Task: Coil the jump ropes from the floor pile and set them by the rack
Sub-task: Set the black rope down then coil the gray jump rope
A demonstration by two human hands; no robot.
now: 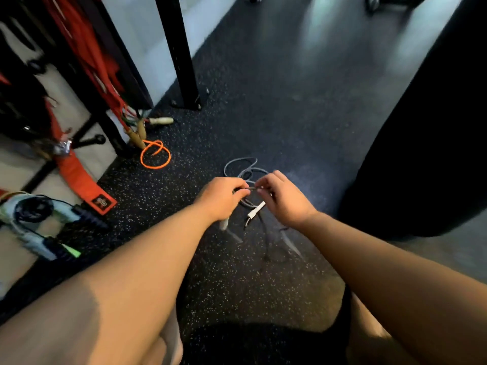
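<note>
I see the left hand with its fingers curled tight round the grey jump rope. Right beside it, the right hand pinches the same rope between thumb and fingers. The two hands are almost touching, and both are held up a little above the floor. The rope is thin and grey. Some of it makes round loops on the floor just past the hands, and more of it hangs down under them, but that part is blurry. A white handle dangles on a slant below the right hand. I can see a second pale handle poking out under the left hand, though it is fuzzy too. The floor is black with lots of tiny white specks. Farther off to the left, an orange rope lies in a small loop on the floor. Just behind it are wooden handles, close to the foot of the black rack post. Red straps hang down on the far left. A big black bag stands on the right.
</note>
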